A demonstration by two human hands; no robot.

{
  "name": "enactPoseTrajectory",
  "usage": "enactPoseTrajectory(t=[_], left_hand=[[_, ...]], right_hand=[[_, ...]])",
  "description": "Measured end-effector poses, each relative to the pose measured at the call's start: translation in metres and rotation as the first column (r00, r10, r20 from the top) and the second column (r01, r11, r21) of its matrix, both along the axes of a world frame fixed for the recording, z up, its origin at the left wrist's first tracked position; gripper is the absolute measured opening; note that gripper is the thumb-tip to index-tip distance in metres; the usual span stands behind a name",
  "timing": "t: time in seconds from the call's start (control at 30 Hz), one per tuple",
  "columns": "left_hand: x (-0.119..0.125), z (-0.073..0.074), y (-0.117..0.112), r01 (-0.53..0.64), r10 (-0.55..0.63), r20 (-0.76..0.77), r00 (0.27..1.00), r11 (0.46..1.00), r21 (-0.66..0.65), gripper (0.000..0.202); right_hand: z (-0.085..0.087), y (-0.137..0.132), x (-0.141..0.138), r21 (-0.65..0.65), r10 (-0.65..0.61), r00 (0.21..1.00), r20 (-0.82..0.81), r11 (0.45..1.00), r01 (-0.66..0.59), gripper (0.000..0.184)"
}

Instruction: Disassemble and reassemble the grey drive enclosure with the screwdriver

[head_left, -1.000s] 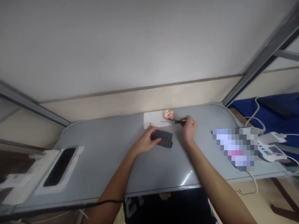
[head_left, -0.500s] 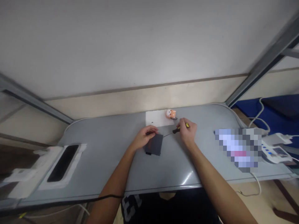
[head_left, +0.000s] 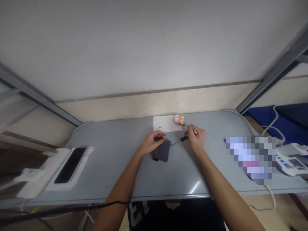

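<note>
My left hand [head_left: 153, 142] is closed on the upper left part of a flat dark grey square device [head_left: 164, 150] lying on the table. Its fingers cover part of the device's left side. In my right hand [head_left: 196, 138] is a screwdriver [head_left: 184, 137] with a black and yellow handle, gripped like a pen. The thin shaft points left and down, and its tip is just beside the device's right edge. A small dark speck shows at the tip, too small to name. Behind the device lies white paper [head_left: 166, 123], carrying a tiny dark piece [head_left: 159, 127] and an orange and white animal figure [head_left: 179, 119].
A black phone [head_left: 70, 165] lies at the left on a white sheet, beside a white power strip [head_left: 39, 173]. At the right are a blurred-out screen [head_left: 249, 158] and a white power strip [head_left: 288, 162] with cables. Metal posts stand at both sides of the grey table [head_left: 113, 138].
The view has shifted slightly, so everything sits a little further right. The screwdriver tip has moved slightly down along the device's right edge and now shows a dark speck. Both grips are unchanged.
</note>
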State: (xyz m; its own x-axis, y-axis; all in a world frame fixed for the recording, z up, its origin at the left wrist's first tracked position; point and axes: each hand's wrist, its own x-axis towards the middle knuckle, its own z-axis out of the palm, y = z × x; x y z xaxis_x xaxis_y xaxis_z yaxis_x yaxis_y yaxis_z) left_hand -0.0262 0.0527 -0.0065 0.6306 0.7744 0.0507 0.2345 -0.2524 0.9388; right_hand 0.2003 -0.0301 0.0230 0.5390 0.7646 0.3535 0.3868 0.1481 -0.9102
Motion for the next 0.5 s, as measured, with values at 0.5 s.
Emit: enactPoseTrajectory(t=[0.5], left_hand=[[-0.001, 0.007, 0.001, 0.031, -0.030, 0.006, 1.000, 0.997, -0.066, 0.028]], right_hand=[[-0.001, -0.005, -0.018, 0.008, 0.416, 0.909, -0.019, 0.910, -0.416, 0.043]])
